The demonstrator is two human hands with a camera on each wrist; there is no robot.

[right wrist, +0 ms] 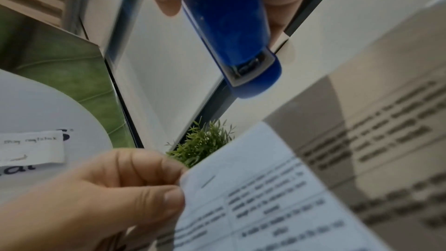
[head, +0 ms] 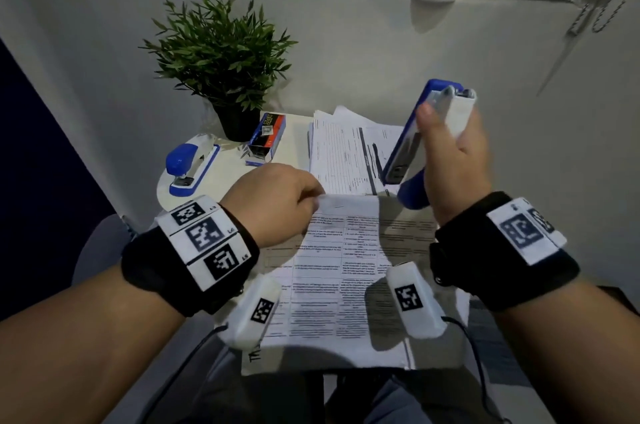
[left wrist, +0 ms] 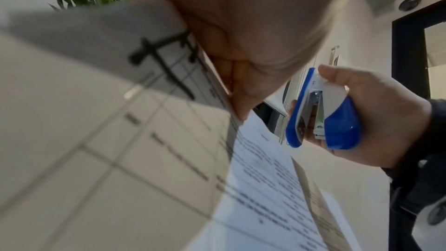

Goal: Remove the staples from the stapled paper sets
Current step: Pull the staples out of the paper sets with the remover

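The left hand (head: pixel 273 202) pinched the top left corner of a stapled paper set (head: pixel 332 271) between thumb and curled fingers (right wrist: pixel 135 167), lifting that corner a little off the counter (head: pixel 294 139). A thin dark line just beside the thumb, in the sheet's corner, appeared to be the staple (right wrist: pixel 208 181), though the right wrist view was too blurred to be sure. The rest of the set lay flat toward the person, printed tables facing up.

The right hand (head: pixel 453 160) gripped a blue and white stapler (head: pixel 419 143), fingers and thumb wrapped round its body. It was held up in the air, tilted, above and to the right of the pinched corner and not touching the paper. Its blue lower end hung near the set's top edge.

Behind the set, a second stack of papers (head: pixel 346 146) lay on the counter. To the left sat another blue stapler (head: pixel 188 165), a small box of staples (head: pixel 268 138) and a potted plant (head: pixel 221 53).
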